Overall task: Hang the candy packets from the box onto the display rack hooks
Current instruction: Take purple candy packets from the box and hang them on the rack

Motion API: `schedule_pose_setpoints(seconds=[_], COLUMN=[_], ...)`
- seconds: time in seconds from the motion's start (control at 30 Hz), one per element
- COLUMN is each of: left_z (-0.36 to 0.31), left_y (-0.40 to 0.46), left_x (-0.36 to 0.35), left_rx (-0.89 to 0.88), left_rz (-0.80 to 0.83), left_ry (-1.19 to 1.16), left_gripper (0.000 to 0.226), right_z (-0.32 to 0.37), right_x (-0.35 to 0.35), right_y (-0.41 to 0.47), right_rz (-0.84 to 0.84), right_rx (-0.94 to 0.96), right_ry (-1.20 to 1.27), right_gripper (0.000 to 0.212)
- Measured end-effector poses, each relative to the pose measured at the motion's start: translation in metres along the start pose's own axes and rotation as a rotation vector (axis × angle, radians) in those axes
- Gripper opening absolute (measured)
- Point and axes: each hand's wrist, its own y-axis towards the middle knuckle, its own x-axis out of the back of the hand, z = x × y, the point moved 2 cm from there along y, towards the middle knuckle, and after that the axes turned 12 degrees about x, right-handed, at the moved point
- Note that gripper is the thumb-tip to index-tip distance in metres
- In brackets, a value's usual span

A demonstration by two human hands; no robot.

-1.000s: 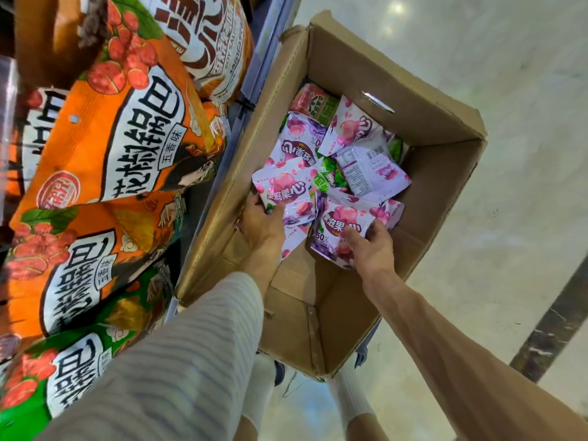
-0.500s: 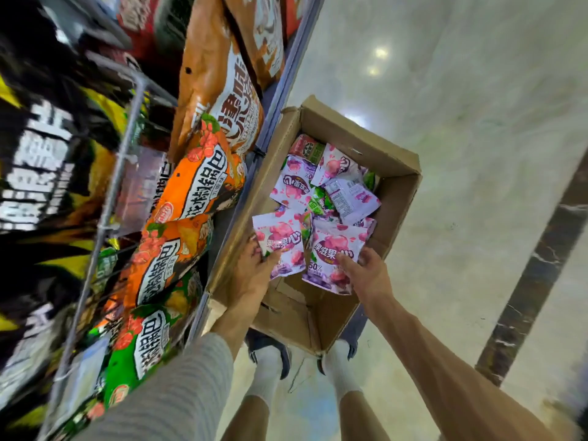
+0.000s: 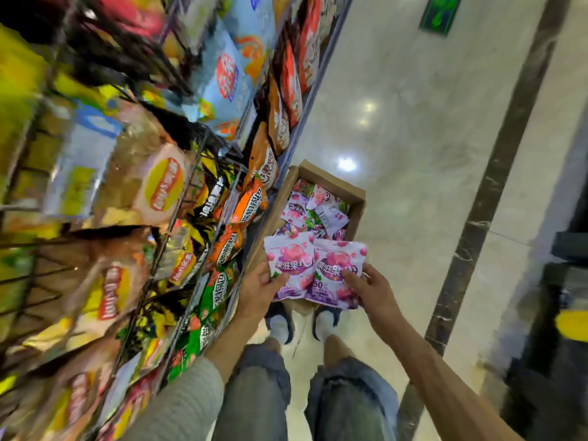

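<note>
Above the cardboard box (image 3: 356, 198) on the floor, we hold two candy packets side by side. Our left hand (image 3: 259, 289) pinches the left packet (image 3: 288, 265) at its lower edge; our right hand (image 3: 370, 289) grips the right packet (image 3: 337, 270), thumb across its front. More packets lie heaped in the box, too jumbled to count. The display rack (image 3: 178, 249) stands to our left, blurred.
</note>
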Motion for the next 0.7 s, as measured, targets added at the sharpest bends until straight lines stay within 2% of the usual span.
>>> schedule_pose_setpoints(seconds=[0.2,0.47,0.63,0.7], left_z=[-0.051,-0.086,-0.087,-0.085], left_y=[-0.124,-0.249,-0.306,-0.326], left_x=[0.014,0.024,0.018,0.013], left_rx=[-0.075,-0.197,-0.254,-0.263], left_rz=[-0.007,0.040,-0.011,-0.058], left_ry=[0.035,0.053,-0.048,-0.102], left_gripper=[0.039,0.020,0.043,0.039], right_z=[0.087,0.159,0.193,0.205], right_x=[-0.003,0.003,0.011,0.015], right_y=[-0.104,-0.209,-0.235,-0.240], right_rz=[0.009,0.075,0.191,0.267], right_rx=[0.102,0.256,0.360,0.386], right_ry=[0.018,-0.037,-0.103,-0.109], right_gripper=[0.017,0.028,0.026,0.029])
